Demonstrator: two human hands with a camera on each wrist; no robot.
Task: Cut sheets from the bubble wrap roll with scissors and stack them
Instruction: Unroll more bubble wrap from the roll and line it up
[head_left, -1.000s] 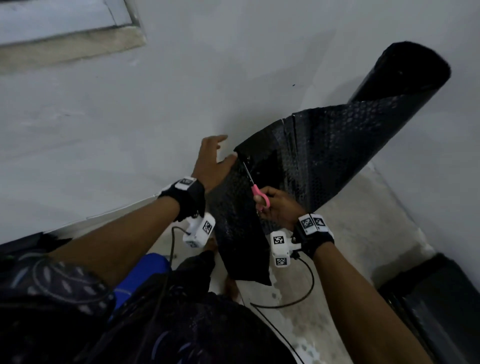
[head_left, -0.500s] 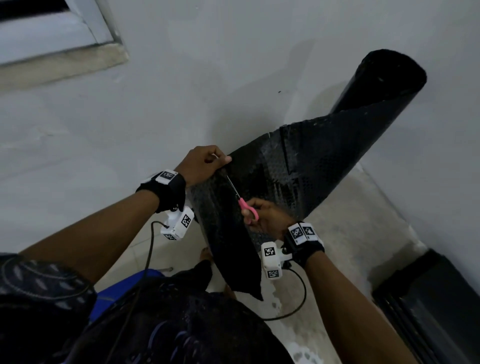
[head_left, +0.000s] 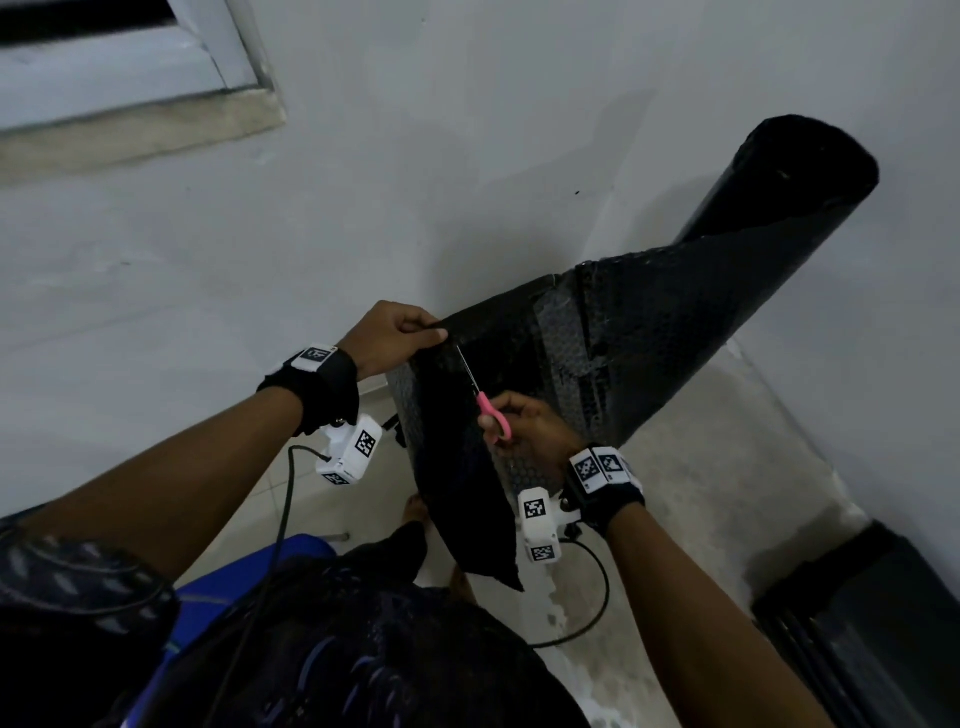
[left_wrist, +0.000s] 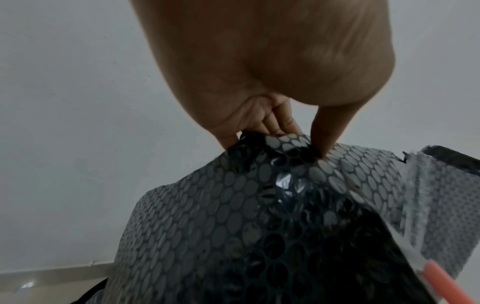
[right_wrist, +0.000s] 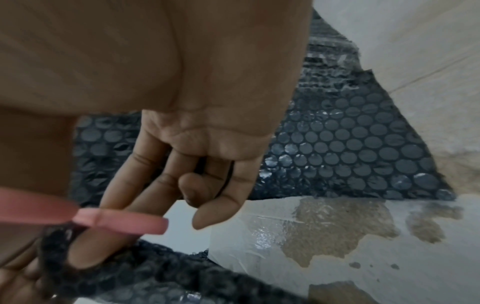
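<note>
Nearly through the black bubble wrap sheet (head_left: 457, 467), pulled off the roll (head_left: 779, 208) leaning in the corner: left hand (head_left: 387, 338) pinching its top corner, right hand (head_left: 530, 426) gripping pink scissors (head_left: 485, 405), blades probably closed. Slack could snag, tearing ragged.

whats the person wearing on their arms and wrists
Both forearms are bare. Each wrist has a black fabric wrist strap topped by a white tag printed with black square-code markings. Under each wrist hangs a small white boxy camera unit bearing the same codes, with a thin black cable trailing from it. The short sleeve is dark and patterned.
</note>
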